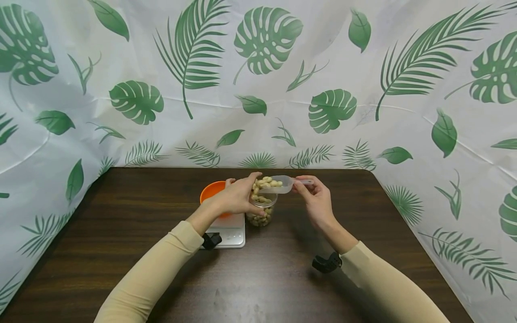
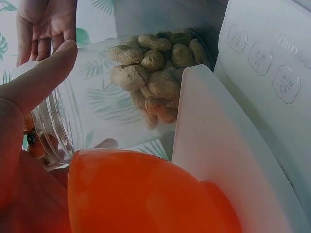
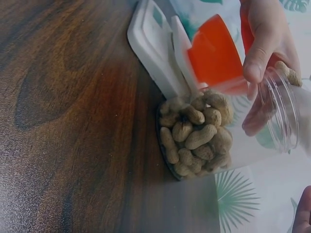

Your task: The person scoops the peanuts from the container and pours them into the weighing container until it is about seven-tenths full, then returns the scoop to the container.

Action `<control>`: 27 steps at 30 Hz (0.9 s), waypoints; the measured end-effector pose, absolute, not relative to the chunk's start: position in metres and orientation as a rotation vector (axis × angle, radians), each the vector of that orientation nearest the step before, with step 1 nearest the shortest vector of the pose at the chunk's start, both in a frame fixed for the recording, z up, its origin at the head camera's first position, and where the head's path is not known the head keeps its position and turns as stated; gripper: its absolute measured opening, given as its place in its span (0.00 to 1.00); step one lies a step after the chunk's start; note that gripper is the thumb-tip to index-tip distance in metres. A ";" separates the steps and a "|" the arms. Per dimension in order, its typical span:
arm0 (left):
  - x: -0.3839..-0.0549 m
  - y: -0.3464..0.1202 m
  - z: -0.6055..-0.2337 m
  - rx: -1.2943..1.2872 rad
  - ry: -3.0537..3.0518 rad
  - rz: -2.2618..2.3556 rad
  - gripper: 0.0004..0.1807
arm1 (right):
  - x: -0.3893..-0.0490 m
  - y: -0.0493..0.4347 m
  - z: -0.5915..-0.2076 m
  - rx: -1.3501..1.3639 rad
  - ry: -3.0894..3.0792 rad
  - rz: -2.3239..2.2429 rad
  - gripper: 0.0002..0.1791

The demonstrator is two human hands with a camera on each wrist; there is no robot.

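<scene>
Evidently, peanuts (image 1: 268,182) are held in a scoop (image 1: 286,184) over a jar (image 1: 269,205)

By the head view alone, the right-hand grip is made plain: the handle of the translucent scoop is pinched between the thumb and fingers of the right hand (image 1: 319,202). In the left wrist view, that hand is cut off at the upper corner. The neck of the clear jar is held by the left hand (image 1: 235,197), its thumb and fingers curved to either side.

The jar is stood upright on the dark tabletop (image 1: 266,278), just beside a white kitchen scale (image 1: 234,238). Its threaded neck and the peanuts heaped in its lower part are shown best by the right wrist view, where a peanut is also seen at the mouth, close to the left hand.

From the left wrist, buttons (image 2: 261,58) are revealed on the scale, their markings too faint to be read. An orange bowl (image 3: 216,53) is seated on the scale's white platform (image 2: 218,126); in the head view much of both is covered by the left hand and forearm, and in the left wrist view part of the jar is blocked by bowl and platform.

A black device is worn at each wrist. Behind, a leaf-printed curtain (image 1: 282,112) is hung.
</scene>
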State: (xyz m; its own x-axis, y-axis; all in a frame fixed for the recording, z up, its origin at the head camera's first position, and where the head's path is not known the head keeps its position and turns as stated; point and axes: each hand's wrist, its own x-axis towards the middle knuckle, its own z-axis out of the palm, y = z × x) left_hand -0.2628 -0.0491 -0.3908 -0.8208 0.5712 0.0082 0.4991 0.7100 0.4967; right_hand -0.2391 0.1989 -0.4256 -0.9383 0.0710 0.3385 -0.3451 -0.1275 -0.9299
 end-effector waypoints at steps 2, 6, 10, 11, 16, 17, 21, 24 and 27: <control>-0.263 -0.049 -0.391 0.879 2.771 0.741 0.63 | -0.239 0.199 -0.426 0.298 -1.860 2.155 0.15; -0.263 -0.049 -0.391 0.881 2.771 0.752 0.62 | -0.237 0.201 -0.426 0.284 -1.839 2.172 0.15; -0.263 -0.049 -0.392 0.876 2.771 0.758 0.60 | -0.236 0.203 -0.427 0.277 -1.813 2.205 0.15; -0.263 -0.049 -0.391 0.874 2.772 0.751 0.59 | -0.236 0.204 -0.427 0.271 -1.812 2.214 0.15; -0.264 -0.049 -0.392 0.864 2.779 0.723 0.56 | -0.235 0.205 -0.428 0.260 -1.776 2.279 0.15; -0.264 -0.049 -0.392 0.862 2.778 0.720 0.55 | -0.234 0.206 -0.429 0.262 -1.759 2.297 0.15; -0.266 -0.051 -0.392 0.869 2.748 0.749 0.53 | -0.234 0.206 -0.431 0.281 -1.697 2.360 0.13; -0.267 -0.052 -0.392 0.880 2.723 0.770 0.53 | -0.234 0.207 -0.431 0.291 -1.688 2.371 0.13; -0.268 -0.052 -0.392 0.887 2.710 0.773 0.53 | -0.233 0.207 -0.431 0.289 -1.692 2.373 0.13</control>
